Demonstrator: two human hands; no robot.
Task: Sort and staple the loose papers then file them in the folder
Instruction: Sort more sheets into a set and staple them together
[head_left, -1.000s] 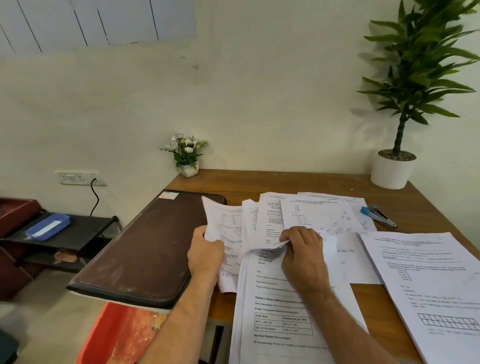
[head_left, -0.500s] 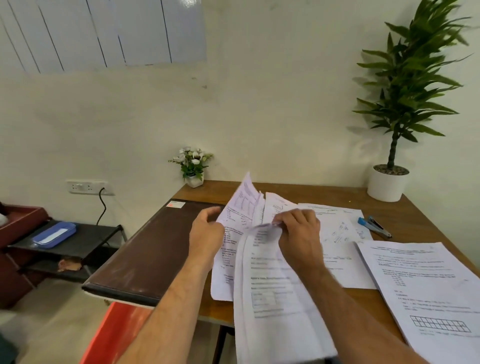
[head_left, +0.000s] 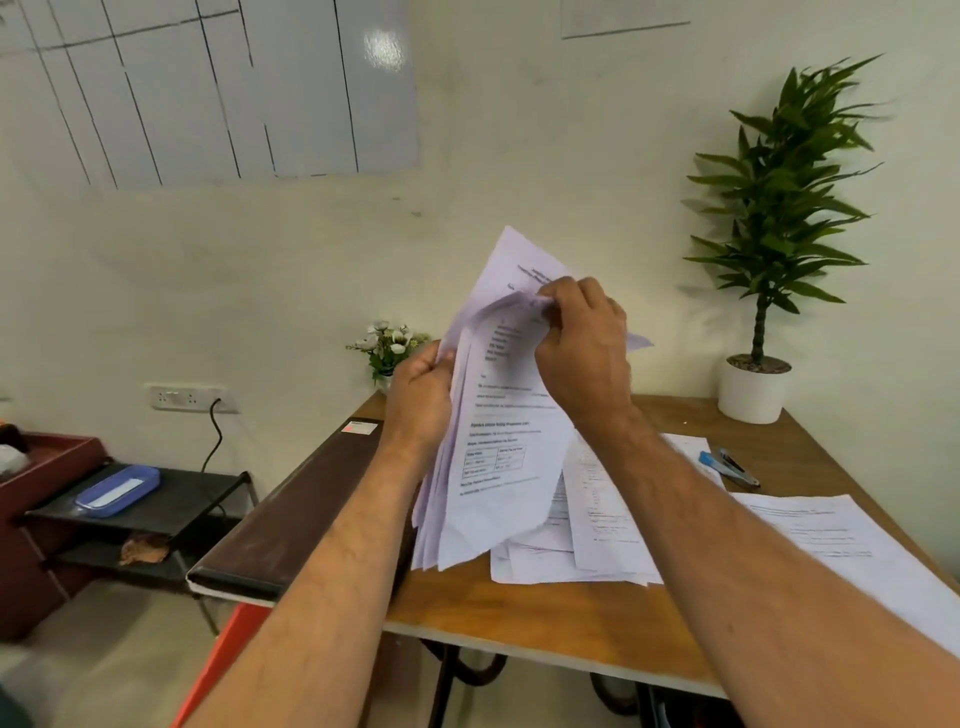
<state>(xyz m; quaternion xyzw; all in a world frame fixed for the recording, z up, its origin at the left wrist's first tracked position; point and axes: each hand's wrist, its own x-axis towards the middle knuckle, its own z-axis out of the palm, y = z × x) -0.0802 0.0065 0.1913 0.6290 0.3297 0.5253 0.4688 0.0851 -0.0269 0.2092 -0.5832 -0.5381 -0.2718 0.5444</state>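
- Standing furthest left of the wooden desk (head_left: 545, 618) are a wall socket (head_left: 188, 398) with a black cord and a low black shelf (head_left: 156, 506) carrying a blue case (head_left: 117, 490).
- Lying on the desk's left edge is the brown folder (head_left: 291, 512), closed and flat, with a small label on its far corner; its near end overhangs the desk.
- Your left hand (head_left: 420, 399) grips the left edge of the raised sheaf of papers (head_left: 498, 431), fingers curled round that edge.
- You hold the sheaf upright and clear of the desk, printed side towards you, a table visible low on the front sheet.
- A small pot of white flowers (head_left: 388, 347) sits at the desk's far left corner, behind your left hand.
- Your right hand (head_left: 584, 358) pinches the top of the sheaf, thumb and fingertips pressed on a crumpled upper corner.
- More loose sheets (head_left: 597, 525) lie flat on the desk below and right of the sheaf.
- A blue stapler (head_left: 728, 464) rests on the desk beyond those sheets, jaws state unclear.
- A separate stack of pages (head_left: 852, 551) lies on the desk's right side.
- A tall plant in a white pot (head_left: 751, 391) occupies the desk's far right corner.
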